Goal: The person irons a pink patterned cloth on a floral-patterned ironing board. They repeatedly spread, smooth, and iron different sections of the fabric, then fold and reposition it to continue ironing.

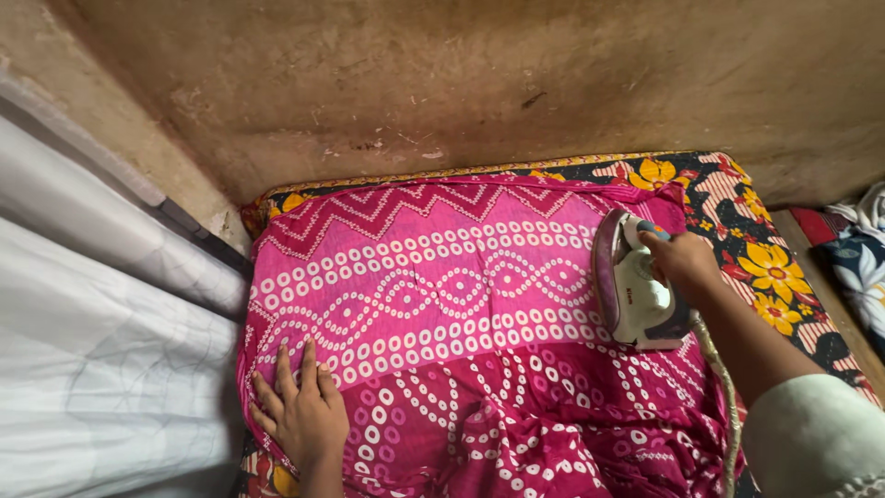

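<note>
Your right hand [680,260] was closed around the handle of the white iron [636,295], which sat on the right part of the pink patterned cloth [442,286]. Your left hand [300,406] lay open, fingers spread flat, pressing the cloth's near left corner. The cloth covered a flowered pad [774,267]. The iron's cord [724,387] ran back beside your right arm.

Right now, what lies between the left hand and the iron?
In the head view, only the flat pink patterned cloth lies between the left hand and the iron, which the right hand grips; nothing else sits on that stretch.
</note>
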